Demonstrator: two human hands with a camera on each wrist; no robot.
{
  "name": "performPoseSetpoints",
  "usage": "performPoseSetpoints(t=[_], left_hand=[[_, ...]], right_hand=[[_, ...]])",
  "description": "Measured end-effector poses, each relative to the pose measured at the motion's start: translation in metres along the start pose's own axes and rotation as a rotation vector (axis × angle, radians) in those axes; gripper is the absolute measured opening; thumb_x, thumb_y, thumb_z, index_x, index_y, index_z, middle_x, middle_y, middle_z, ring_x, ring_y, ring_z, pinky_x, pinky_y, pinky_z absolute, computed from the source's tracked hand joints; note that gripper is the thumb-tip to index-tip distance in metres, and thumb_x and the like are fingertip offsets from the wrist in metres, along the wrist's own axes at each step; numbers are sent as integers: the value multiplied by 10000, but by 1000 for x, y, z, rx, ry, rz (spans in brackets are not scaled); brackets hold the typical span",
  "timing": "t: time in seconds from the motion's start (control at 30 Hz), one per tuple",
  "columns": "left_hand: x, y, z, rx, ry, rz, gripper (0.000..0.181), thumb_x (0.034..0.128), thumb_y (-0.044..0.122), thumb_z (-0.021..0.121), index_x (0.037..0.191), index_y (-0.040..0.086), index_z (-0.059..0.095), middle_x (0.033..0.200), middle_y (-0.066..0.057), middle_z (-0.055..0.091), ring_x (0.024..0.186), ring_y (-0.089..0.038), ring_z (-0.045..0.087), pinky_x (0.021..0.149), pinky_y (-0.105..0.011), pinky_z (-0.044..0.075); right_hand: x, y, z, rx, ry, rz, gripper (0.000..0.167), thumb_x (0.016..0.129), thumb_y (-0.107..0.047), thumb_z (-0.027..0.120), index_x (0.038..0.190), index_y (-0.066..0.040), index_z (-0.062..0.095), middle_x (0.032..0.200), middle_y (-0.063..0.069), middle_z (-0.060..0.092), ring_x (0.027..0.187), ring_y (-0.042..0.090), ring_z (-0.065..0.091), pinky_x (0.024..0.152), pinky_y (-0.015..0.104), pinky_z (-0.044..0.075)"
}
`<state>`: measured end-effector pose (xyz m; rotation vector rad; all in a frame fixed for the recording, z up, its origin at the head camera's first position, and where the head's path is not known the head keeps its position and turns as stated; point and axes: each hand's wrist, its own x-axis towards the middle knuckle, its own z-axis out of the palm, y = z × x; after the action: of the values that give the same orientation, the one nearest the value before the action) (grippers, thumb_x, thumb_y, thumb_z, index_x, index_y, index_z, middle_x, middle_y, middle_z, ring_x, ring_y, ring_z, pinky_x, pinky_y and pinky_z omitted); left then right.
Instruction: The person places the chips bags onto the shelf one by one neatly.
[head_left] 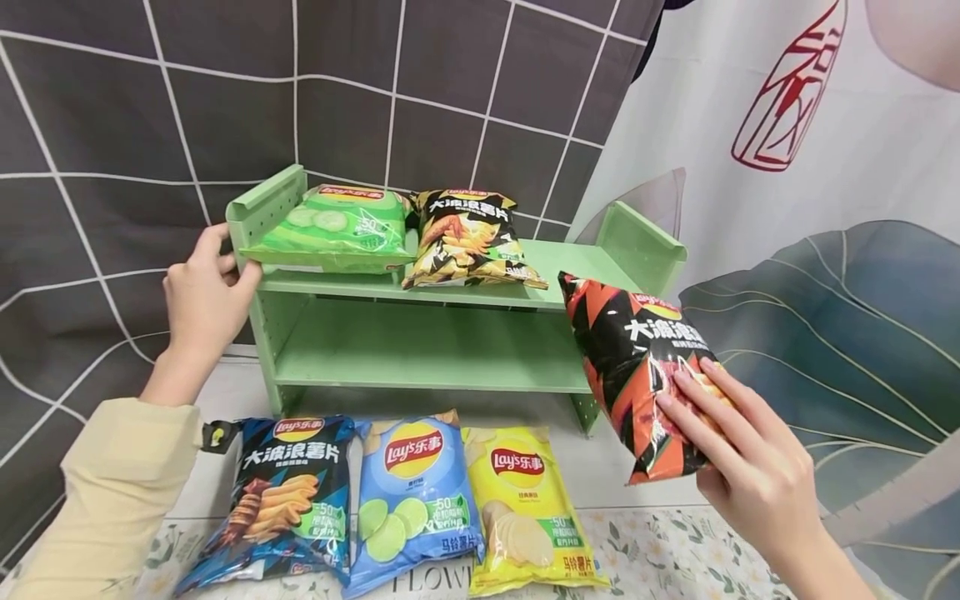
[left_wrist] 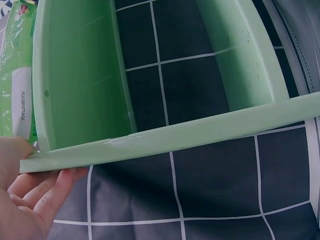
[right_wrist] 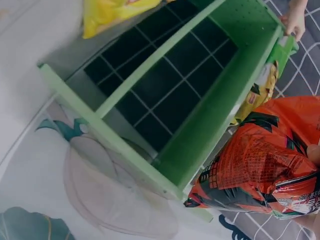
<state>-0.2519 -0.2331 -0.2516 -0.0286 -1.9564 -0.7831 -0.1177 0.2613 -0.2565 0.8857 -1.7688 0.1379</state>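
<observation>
we are looking at a dark gridded cloth (head_left: 345,125) that is hanging behind a green shelf (head_left: 435,342). by the shelf's right end, an orange-and-black bag (head_left: 630,383) is hanging tilted in the air. in front of the shelf, a blue-and-black bag (head_left: 288,492), a blue bag (head_left: 412,492) and a yellow bag (head_left: 525,508) are lying in a row, fronts facing up, perhaps so that their labels are showing. on the top, a green bag (head_left: 345,229) and a black-and-gold bag (head_left: 468,237) are resting side by side. we are seeing the right hand (head_left: 750,454) gripping the orange-and-black bag at its lower right edge, fingers spreading over the front, probably because something so soft is needing support on both faces. the left hand (head_left: 206,292) is curling round the shelf's left end, likely steadying it.

the right thumb is mostly hiding, and the right wrist view is cutting off much of that hand. the raised bag is covering part of the shelf, and we are not managing to tell whether they are touching. a small dark object (head_left: 218,436) by the left cuff is staying unclear.
</observation>
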Motion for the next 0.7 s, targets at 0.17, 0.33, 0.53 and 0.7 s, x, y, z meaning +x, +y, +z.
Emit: performPoseSetpoints(t=[0.17, 0.33, 0.53, 0.7], left_hand=[[0, 1, 0, -1, 8, 6, 379, 853, 107, 552, 1216, 11, 599, 634, -220, 650, 519, -211, 465, 737, -530, 397], [0, 2, -1, -4, 16, 5, 375, 853, 113, 554, 1212, 17, 605, 614, -212, 633, 511, 91, 359, 724, -525, 395], [0, 1, -2, -5, 22, -5, 375, 851, 125, 561, 1211, 33, 613, 629, -208, 646, 523, 144, 328, 728, -531, 400], [0, 1, -1, -3, 13, -1, 375, 855, 120, 556, 1215, 27, 606, 664, -219, 672, 527, -46, 424, 738, -527, 405]], right_hand=[[11, 7, 7, 9, 42, 37, 467, 799, -94, 365, 1114, -27, 703, 1096, 239, 679, 1181, 373, 573, 1095, 166, 297], [29, 7, 12, 24, 134, 35, 421, 813, -103, 414, 1107, -29, 706, 1079, 232, 686, 1110, 396, 602, 1081, 181, 330], [48, 9, 20, 46, 205, 29, 392, 809, -77, 461, 1108, -57, 714, 1119, 176, 698, 1133, 343, 617, 1067, 218, 370], [55, 17, 29, 53, 200, 22, 370, 827, -54, 494, 1125, -73, 713, 1137, 164, 698, 1145, 342, 613, 1067, 234, 377]])
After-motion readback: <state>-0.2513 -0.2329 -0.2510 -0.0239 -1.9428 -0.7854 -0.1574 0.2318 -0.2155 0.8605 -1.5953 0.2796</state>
